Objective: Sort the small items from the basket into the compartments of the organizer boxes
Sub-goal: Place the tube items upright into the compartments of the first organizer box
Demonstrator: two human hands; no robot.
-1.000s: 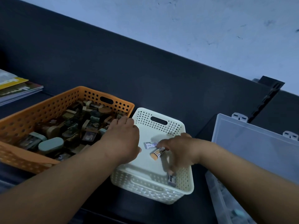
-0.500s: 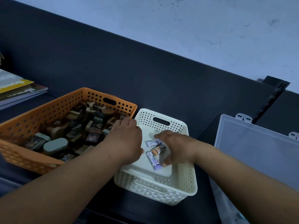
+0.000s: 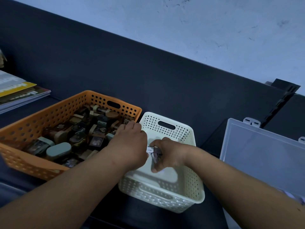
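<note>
My right hand (image 3: 166, 154) grips small items (image 3: 155, 154) in the white basket (image 3: 189, 192); my left hand (image 3: 130, 146) sits palm-down alongside; its grasp I cannot tell.

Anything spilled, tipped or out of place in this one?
Nothing stands out. The orange basket and white basket sit upright side by side, nothing spilled around them. The right hand grips small tubes inside the white one, the left hand beside it.
</note>
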